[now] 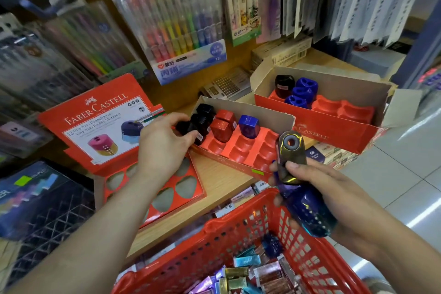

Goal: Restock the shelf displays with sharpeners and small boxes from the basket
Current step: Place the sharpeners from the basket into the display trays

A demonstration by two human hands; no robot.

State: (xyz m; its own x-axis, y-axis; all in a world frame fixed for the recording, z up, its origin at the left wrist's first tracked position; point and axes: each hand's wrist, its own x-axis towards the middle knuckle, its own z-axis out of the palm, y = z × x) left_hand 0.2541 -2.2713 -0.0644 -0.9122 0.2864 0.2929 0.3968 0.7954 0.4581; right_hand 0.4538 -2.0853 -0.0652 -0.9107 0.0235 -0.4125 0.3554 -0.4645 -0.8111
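Two hands work above a red basket in front of a wooden shelf. The left hand curls its thumb and fingers round a black sharpener, squat and glossy, at the near left corner of the near display tray. More black ones, two red sharpeners and a blue sharpener stand in that tray's red moulded wells.

The right hand grips a dark glossy sharpener with a grey-ringed hole on top. A blue dotted sharpener is held beneath it, over the basket's rim. Small foil-bright boxes lie jumbled in the basket.

Behind, the far tray holds three blue pieces and a dark one. An upright Faber-Castell card stands left of the left hand, and hanging pen packs crowd the space above the trays.
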